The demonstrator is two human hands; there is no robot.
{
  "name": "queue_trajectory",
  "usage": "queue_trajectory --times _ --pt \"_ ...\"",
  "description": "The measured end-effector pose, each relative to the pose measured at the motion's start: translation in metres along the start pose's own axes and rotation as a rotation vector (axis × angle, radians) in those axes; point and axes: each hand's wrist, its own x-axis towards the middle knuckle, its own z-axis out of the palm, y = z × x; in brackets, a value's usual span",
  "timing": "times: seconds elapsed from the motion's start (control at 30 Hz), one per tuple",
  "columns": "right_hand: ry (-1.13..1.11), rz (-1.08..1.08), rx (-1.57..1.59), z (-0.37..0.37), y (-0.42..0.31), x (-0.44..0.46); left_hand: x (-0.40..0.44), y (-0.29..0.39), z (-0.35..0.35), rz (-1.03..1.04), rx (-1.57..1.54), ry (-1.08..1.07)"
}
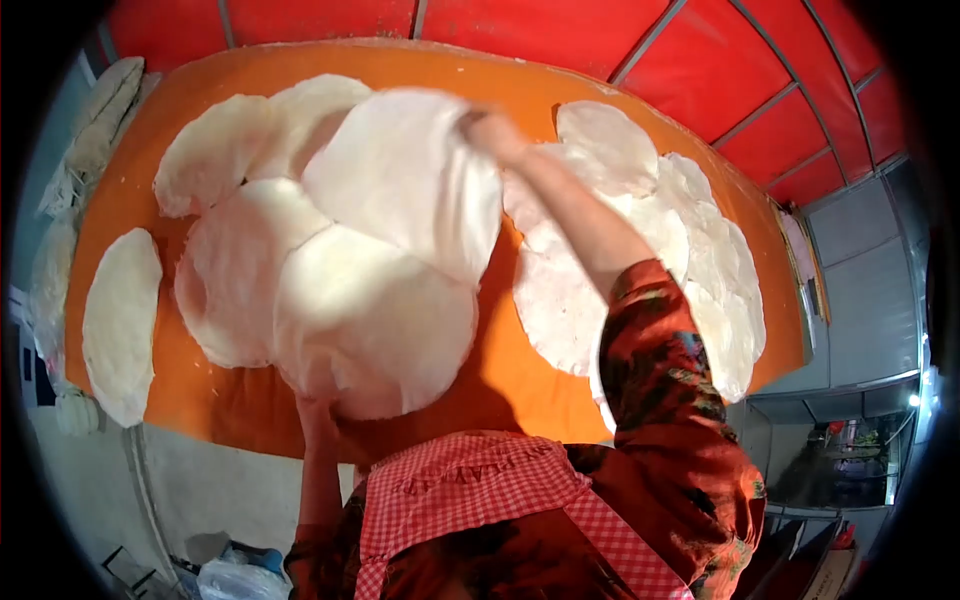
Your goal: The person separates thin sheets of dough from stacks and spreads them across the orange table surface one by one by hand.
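Thin, round, pale flatbreads lie overlapping on an orange cloth. My right hand (487, 132), smeared by motion, is closed on the far right edge of an upper flatbread (400, 165), whose right side hangs in folds. At the near edge of another flatbread (385, 310), my left hand (320, 385) pinches the rim; its fingertips are partly hidden. Under and beside these two rest a flatbread (235, 270) on the left and more flatbreads (215, 150) behind. My right forearm passes over part of the right-hand group.
A large overlapping group of flatbreads (560, 290) covers the right side of the orange cloth (220, 400). One folded or half-round flatbread (122, 325) lies at the left edge. A red panel wall (520, 40) borders the far side. Plastic bags (240, 578) sit on the floor below.
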Motion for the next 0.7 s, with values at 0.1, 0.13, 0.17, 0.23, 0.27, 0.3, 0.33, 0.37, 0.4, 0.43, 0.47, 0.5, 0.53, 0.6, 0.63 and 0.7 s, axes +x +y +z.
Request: queue_trajectory --times 0.1,0.13,0.17,0.23,0.27,0.3,0.33,0.37,0.4,0.43,0.47,0.5,0.53,0.6,0.63,0.7 --pt "0.203 0.08 0.089 -0.116 0.079 0.047 -0.001 0.003 0.002 -0.033 -0.053 0.029" --pt "0.273 0.122 0.142 -0.149 0.097 0.048 -0.001 -0.001 -0.003 -0.044 -0.103 0.018" --pt "0.307 0.118 0.266 -0.178 0.142 0.054 0.001 -0.006 -0.011 -0.057 -0.152 0.007" --pt "0.726 0.111 -0.011 -0.22 0.281 0.062 0.0 -0.008 -0.013 -0.08 -0.217 -0.041" --pt "0.79 0.172 -0.242 -0.216 0.288 0.039 -0.001 -0.004 -0.012 -0.086 -0.232 -0.084" --pt "0.849 0.236 -0.475 -0.207 0.292 -0.002 -0.001 0.001 -0.01 -0.094 -0.245 -0.13" --pt "0.831 0.188 -0.436 -0.189 0.298 -0.026 -0.001 0.005 -0.01 -0.115 -0.258 -0.122" --pt "0.812 0.141 -0.398 -0.161 0.3 -0.049 -0.002 0.008 -0.007 -0.137 -0.273 -0.114" --pt "0.751 0.095 -0.347 -0.123 0.262 -0.078 -0.003 0.01 -0.003 -0.159 -0.291 -0.104" --pt "0.72 0.002 -0.118 -0.083 0.282 -0.095 -0.003 0.016 0.006 -0.155 -0.318 -0.104" --pt "0.574 0.022 -0.022 -0.044 0.228 -0.125 -0.003 0.026 0.016 -0.154 -0.342 -0.104" --pt "0.421 0.137 0.165 -0.015 0.111 -0.156 -0.005 0.031 0.019 -0.15 -0.364 -0.103" --pt "0.313 0.261 0.599 0.027 0.145 -0.17 -0.006 0.032 0.016 -0.192 -0.45 -0.151" --pt "-0.053 -0.175 0.054 0.054 0.101 -0.191 -0.001 0.032 0.009 -0.277 -0.625 -0.26" --pt "-0.094 -0.223 -0.045 0.057 0.076 -0.189 0.005 0.026 0.003 -0.279 -0.623 -0.236" --pt "-0.076 -0.097 -0.06 0.057 0.087 -0.167 0.019 0.012 -0.007 -0.279 -0.621 -0.193"
